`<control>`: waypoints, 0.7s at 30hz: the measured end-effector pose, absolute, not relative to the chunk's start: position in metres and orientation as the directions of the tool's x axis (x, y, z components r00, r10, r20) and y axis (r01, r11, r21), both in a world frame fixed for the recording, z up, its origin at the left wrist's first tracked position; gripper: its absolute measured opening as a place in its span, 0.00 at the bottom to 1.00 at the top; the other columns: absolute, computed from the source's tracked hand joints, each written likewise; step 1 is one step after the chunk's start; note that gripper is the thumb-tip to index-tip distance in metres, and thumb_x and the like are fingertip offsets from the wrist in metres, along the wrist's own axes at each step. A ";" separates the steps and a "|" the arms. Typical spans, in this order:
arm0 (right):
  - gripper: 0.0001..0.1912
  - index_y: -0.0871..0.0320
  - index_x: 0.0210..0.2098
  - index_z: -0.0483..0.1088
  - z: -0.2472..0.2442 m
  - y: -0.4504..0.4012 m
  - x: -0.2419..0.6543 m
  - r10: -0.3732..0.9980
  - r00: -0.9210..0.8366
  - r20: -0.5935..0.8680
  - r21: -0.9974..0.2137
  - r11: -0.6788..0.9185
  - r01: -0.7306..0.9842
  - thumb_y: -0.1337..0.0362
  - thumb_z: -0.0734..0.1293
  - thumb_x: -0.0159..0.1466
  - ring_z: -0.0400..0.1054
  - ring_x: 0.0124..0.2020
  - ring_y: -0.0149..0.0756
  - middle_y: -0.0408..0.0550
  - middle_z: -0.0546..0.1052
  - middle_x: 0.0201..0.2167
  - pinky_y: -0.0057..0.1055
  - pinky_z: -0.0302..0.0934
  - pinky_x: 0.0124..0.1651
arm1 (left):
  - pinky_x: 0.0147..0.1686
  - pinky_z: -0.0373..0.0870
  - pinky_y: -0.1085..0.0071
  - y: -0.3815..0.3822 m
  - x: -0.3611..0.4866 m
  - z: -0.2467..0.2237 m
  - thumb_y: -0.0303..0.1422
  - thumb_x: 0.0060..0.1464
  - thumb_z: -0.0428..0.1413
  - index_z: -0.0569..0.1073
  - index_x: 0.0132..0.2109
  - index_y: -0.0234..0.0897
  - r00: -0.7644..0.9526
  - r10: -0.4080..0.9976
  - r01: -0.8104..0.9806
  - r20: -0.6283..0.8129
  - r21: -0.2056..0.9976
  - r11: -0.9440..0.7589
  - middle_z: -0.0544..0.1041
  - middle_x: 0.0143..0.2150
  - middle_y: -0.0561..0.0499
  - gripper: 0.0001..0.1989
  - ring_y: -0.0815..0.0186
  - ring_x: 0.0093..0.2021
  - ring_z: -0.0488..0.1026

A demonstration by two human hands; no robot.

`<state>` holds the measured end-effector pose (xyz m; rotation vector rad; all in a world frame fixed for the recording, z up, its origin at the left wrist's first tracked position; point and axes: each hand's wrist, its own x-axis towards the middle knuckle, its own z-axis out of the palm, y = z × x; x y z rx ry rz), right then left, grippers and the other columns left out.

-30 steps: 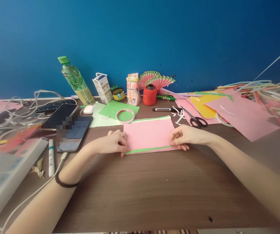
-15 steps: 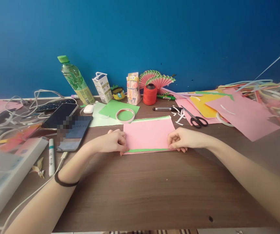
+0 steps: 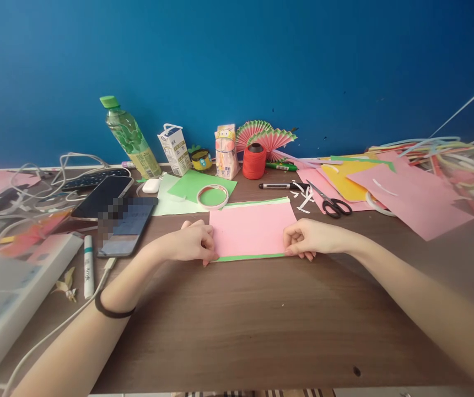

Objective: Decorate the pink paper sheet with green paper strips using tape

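A pink sheet of paper (image 3: 249,229) lies flat on the brown table, with green edging along its near side and green and white along its far side. My left hand (image 3: 193,242) pinches the near left corner between thumb and fingers. At the near right corner, my right hand (image 3: 307,238) has its fingers closed on the paper in the same way. A roll of tape (image 3: 213,207) sits just beyond the sheet's far left corner, over a green sheet (image 3: 183,184). Scissors (image 3: 332,205) with black handles rest beyond my right hand.
Along the blue wall stand a green-capped bottle (image 3: 132,138), a milk carton (image 3: 174,149), a red thread spool (image 3: 254,164) and folded paper fans (image 3: 272,138). Phones (image 3: 128,226), cables and a white marker (image 3: 89,267) lie left. Pink sheets (image 3: 419,201) and straws are piled right.
At the near edge, the thin pink strip below the green band no longer shows; green now forms the border. Both hands stay at the corners, nearly still. The view has shifted slightly.
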<state>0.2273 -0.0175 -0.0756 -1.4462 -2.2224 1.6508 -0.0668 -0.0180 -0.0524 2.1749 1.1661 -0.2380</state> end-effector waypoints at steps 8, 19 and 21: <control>0.11 0.61 0.25 0.66 -0.078 -0.018 0.228 0.670 -0.572 -0.473 -0.762 0.015 0.648 0.58 0.67 0.52 0.61 0.15 0.24 0.40 0.68 0.17 0.21 0.54 0.18 | 0.48 0.46 0.62 -0.017 -0.068 -0.053 0.37 0.46 0.52 0.72 0.18 0.37 0.601 0.674 0.790 -0.429 0.443 -0.424 0.64 0.27 0.52 0.14 0.61 0.40 0.58; 0.11 0.62 0.25 0.66 -0.078 -0.018 0.227 0.675 -0.564 -0.476 -0.761 0.006 0.649 0.59 0.67 0.51 0.61 0.15 0.24 0.40 0.68 0.17 0.21 0.53 0.18 | 0.49 0.46 0.62 -0.014 -0.069 -0.053 0.38 0.47 0.52 0.72 0.19 0.37 0.600 0.657 0.793 -0.456 0.447 -0.413 0.65 0.28 0.53 0.14 0.62 0.43 0.59; 0.11 0.62 0.25 0.66 -0.077 -0.017 0.227 0.673 -0.567 -0.475 -0.764 0.004 0.645 0.59 0.67 0.51 0.61 0.15 0.24 0.40 0.68 0.17 0.21 0.54 0.18 | 0.50 0.47 0.63 -0.014 -0.069 -0.053 0.39 0.48 0.52 0.73 0.20 0.37 0.603 0.655 0.791 -0.455 0.449 -0.416 0.65 0.29 0.53 0.14 0.62 0.43 0.59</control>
